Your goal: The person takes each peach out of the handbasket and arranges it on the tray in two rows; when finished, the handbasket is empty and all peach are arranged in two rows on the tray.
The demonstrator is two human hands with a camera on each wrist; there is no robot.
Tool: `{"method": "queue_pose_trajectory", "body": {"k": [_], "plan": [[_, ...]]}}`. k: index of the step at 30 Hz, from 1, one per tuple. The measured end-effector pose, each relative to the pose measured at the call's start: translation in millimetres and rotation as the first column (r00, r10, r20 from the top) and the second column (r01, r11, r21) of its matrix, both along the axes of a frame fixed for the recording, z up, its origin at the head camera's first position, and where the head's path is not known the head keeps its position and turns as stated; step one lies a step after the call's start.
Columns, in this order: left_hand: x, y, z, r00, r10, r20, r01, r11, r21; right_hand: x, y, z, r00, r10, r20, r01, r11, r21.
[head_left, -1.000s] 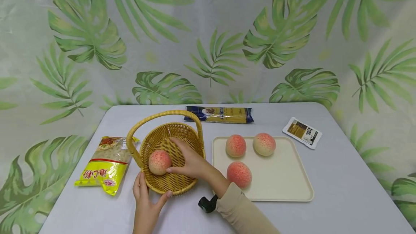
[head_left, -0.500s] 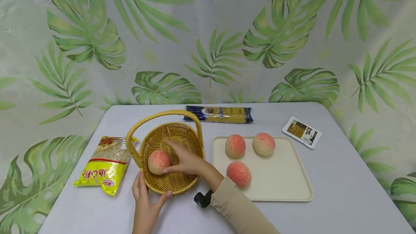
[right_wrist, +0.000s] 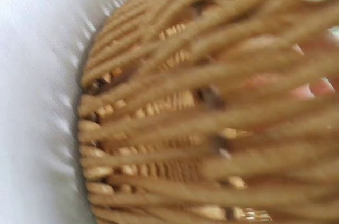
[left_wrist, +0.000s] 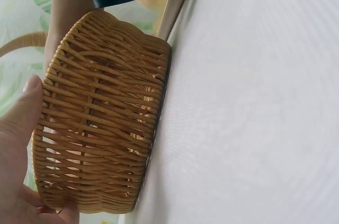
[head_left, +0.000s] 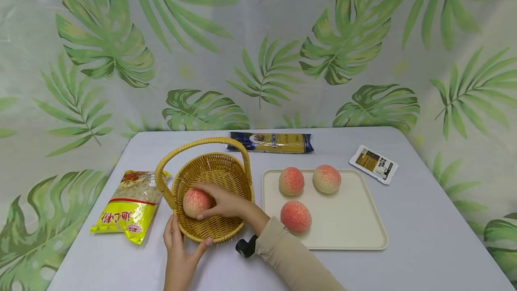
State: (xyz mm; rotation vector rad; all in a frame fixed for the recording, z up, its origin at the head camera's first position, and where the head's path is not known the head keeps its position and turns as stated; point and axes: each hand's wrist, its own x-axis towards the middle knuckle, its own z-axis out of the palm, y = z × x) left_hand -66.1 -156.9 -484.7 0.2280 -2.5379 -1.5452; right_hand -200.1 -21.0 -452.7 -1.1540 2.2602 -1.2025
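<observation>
A pink-and-cream peach (head_left: 194, 204) lies in the left part of a wicker basket (head_left: 238, 176) with a tall arched handle. My right hand (head_left: 226, 202) reaches into the basket and grips the peach, fingers over its top and thumb at its lower right side. At the near left rim my left hand (head_left: 177, 244) holds the basket between thumb and fingers. In the left wrist view the woven side of the basket (left_wrist: 100, 123) stands on the cloth, the thumb at its rim. Basket weave (right_wrist: 159, 123) fills the right wrist view, where the right hand is hidden.
A cream tray (head_left: 343, 223) on the right bears three more peaches (head_left: 296, 217). Left of the basket lies a yellow food bag (head_left: 131, 205). A spaghetti packet (head_left: 274, 143) lies at the back, and a small white pouch (head_left: 373, 164) at the back right.
My right hand has moved left inside the basket, and its fingers have come over onto the peach. The left hand has stayed at the rim.
</observation>
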Motion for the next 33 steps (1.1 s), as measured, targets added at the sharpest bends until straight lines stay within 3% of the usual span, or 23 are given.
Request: {"method": "queue_pose_trajectory", "body": {"k": [4,10,16,21,26,33], "plan": [[0.1,-0.5,1.5,1.0,0.004,-0.014,-0.004,1.0,-0.008,0.7,-5.4,-1.3,1.0,0.006,0.001,-0.006,1.0,0.017],[1.8,-2.1,3.6,1.0,0.009,-0.017,-0.01,1.0,-0.015,1.4,-13.5,-3.6,0.996,-0.062,0.065,0.061,0.998,0.029],[1.6,-1.4,2.7,1.0,0.007,-0.024,-0.007,1.0,-0.006,1.6,-19.0,-6.1,0.994,-0.105,0.033,0.103,0.993,0.058],[0.4,-0.7,2.0,1.0,0.009,-0.003,-0.009,1.0,0.004,2.5,-15.2,-4.8,0.99,-0.139,0.022,0.138,0.99,0.013],[0.6,-0.6,1.9,1.0,0.012,-0.004,-0.012,1.0,0.003,4.6,-6.4,6.8,0.99,-0.14,0.003,0.14,0.987,-0.078],[0.7,0.9,0.7,1.0,0.016,-0.025,-0.016,1.0,0.011,17.1,16.0,39.8,0.984,-0.162,-0.069,0.147,0.973,-0.179]]}}
